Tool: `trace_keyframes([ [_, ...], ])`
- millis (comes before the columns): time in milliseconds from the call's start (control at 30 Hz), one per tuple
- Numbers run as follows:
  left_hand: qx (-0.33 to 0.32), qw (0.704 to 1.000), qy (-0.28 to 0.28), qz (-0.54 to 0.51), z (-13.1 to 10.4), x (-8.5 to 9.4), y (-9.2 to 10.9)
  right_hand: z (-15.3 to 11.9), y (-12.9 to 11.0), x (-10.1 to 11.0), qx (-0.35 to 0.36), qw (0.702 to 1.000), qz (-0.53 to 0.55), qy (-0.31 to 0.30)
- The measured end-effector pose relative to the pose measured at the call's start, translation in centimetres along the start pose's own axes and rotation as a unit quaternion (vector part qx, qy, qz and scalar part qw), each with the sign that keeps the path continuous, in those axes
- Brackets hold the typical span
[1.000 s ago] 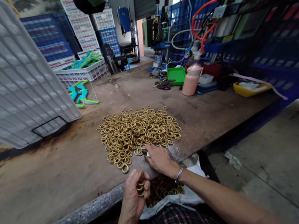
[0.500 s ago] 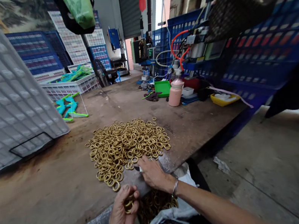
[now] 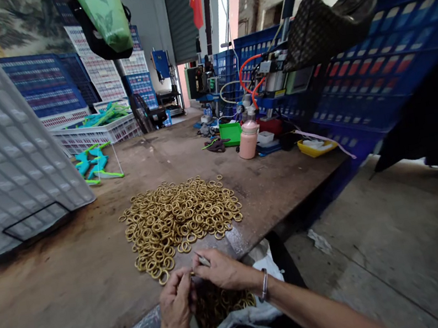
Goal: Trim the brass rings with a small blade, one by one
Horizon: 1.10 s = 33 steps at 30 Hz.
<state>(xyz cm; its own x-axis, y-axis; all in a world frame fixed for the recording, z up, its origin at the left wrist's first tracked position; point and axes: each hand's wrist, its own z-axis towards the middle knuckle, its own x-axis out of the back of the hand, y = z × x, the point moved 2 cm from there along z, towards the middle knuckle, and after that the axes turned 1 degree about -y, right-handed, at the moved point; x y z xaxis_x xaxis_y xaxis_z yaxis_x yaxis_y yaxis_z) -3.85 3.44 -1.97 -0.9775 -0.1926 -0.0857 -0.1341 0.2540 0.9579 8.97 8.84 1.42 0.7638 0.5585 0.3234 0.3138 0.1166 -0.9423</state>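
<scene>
Beside a heap of brass-coloured rings, my two hands meet at the table's near edge. My left hand is closed, its fingertips pinching a ring of which only a sliver shows; its palm is hidden. In my right hand is a small metal blade, gripped between thumb and fingers with its dark tip poking out. The right fingertips are close against the left ones. Below them, in my lap, an open whitish sack holds more of these rings.
A grey plastic-wrapped crate stands on the table's left. Turquoise and green toy bows lie behind it. Farther right are a pink bottle, a green tray and a yellow dish. The table's right edge drops to the floor.
My right hand has drawn back from the heap towards my left hand. My left hand has turned over, hiding the rings seen in its palm, and the fingertips now meet.
</scene>
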Motion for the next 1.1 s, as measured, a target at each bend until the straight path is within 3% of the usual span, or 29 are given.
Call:
trace_keyframes([
  [133, 0.021, 0.998, -0.017, -0.052, -0.8, -0.6, 0.2, -0.4, 0.1, -0.1, -0.049, 0.995, 0.085, 0.01],
  [267, 0.024, 0.994, -0.034, -0.105, -1.7, -1.2, 0.6, -1.1, 0.5, -0.5, -0.12, 0.968, 0.216, -0.051],
  [367, 0.024, 0.988, -0.052, -0.144, -2.0, -1.4, 0.7, -1.6, 0.5, -0.7, -0.127, 0.95, 0.275, -0.078],
  [467, 0.026, 0.982, -0.066, -0.173, -2.2, -1.5, 0.6, -1.8, 0.4, -0.8, -0.128, 0.946, 0.292, -0.063],
  [600, 0.032, 0.984, -0.062, -0.167, -2.2, -1.7, 0.3, -1.8, 0.3, -0.7, -0.123, 0.954, 0.271, -0.042],
  [733, 0.026, 0.992, -0.044, -0.114, -2.4, -2.1, 0.4, -1.7, 0.6, -0.2, -0.111, 0.976, 0.185, 0.003],
  [900, 0.022, 0.999, -0.041, -0.012, -2.6, -3.0, 1.4, -1.7, 0.9, 0.8, -0.022, 0.997, 0.038, 0.066],
  [1100, 0.046, 0.997, -0.058, 0.019, -2.0, -4.5, 1.8, -1.9, 1.7, 2.5, -0.006, 0.996, 0.05, 0.076],
])
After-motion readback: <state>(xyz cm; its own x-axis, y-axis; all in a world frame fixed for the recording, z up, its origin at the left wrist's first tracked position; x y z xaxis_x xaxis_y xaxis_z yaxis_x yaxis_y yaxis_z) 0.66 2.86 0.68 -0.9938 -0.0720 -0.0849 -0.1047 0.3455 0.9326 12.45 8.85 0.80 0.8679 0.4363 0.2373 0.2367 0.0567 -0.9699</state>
